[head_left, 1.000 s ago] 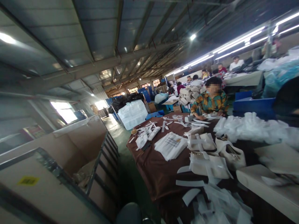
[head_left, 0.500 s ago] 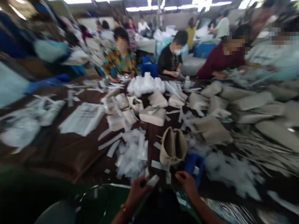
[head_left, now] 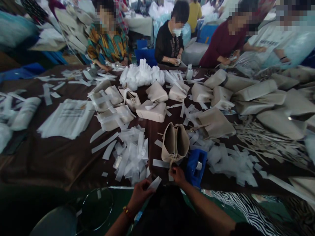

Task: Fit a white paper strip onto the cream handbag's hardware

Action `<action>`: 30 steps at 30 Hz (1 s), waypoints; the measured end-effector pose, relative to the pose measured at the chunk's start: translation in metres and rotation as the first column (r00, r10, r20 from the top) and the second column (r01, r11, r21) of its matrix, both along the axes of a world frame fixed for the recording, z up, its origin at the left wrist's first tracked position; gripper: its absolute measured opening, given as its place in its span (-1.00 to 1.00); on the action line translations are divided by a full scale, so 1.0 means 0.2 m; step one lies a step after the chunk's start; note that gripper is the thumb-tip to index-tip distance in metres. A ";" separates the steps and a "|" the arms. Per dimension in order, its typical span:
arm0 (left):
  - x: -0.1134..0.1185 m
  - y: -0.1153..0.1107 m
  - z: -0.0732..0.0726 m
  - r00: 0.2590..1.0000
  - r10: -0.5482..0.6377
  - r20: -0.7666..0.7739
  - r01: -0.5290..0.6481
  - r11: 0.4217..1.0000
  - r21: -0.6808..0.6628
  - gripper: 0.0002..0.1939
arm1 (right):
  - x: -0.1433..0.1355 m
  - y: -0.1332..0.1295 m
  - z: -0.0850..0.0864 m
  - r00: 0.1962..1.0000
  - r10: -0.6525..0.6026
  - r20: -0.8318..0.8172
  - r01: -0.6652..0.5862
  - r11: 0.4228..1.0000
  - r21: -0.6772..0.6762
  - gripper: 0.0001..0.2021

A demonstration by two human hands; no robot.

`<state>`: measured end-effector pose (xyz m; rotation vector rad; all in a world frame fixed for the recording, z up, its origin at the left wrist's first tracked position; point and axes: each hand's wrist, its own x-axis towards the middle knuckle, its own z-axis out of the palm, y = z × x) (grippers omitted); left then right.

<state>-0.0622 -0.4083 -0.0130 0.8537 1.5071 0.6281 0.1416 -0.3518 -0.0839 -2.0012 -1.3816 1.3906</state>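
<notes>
A small beige handbag (head_left: pixel 167 147) stands on the brown table covering, its top gaping so that the two dark compartments show. At its near side, the fingers of my right hand (head_left: pixel 179 175) pinch a short beige strap (head_left: pixel 171 165) hanging from the bag. My left hand (head_left: pixel 140 194) is closed on a translucent white strip (head_left: pixel 155 184), which sticks out past the fingertips, a little left of the bag and nearer to me. Just right of my right hand sits a blue tape dispenser (head_left: pixel 199 167).
Loose white strips (head_left: pixel 134 154) lie heaped left of the bag, and more white pieces (head_left: pixel 233 164) on the right. Several beige handbags (head_left: pixel 154 111) stand farther back. Flat white plastic bags (head_left: pixel 66 118) lie left. Co-workers (head_left: pixel 169 42) sit across the table.
My view has tilted down and sharpened. My right hand has shifted left, in under the handbag's near side, to the strap. My left hand still has the white strip.
</notes>
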 end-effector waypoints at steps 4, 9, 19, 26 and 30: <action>-0.08 -0.03 0.00 0.998 0.026 0.058 -0.024 0.999 -0.037 -0.67 | -0.04 -0.06 0.13 0.971 0.083 -0.225 -0.103 0.992 -0.075 -0.72; -0.19 -0.08 -0.02 0.986 0.064 0.154 -0.052 0.995 -0.083 -0.59 | -0.08 -0.08 0.38 0.770 -0.102 -0.629 0.088 0.995 -0.054 -0.67; -0.09 -0.01 0.05 0.951 0.014 0.308 0.025 0.992 -0.123 -0.54 | -0.14 -0.04 0.50 0.645 -0.071 -0.761 0.056 0.997 -0.046 -0.71; -0.07 0.00 0.04 0.903 0.072 0.424 0.001 0.985 -0.170 -0.55 | -0.14 -0.06 0.48 0.671 -0.152 -0.725 0.138 0.987 -0.080 -0.69; -0.06 0.01 0.06 0.910 0.043 0.413 0.030 0.986 -0.167 -0.58 | -0.13 -0.05 0.49 0.739 -0.125 -0.662 0.093 0.992 -0.084 -0.68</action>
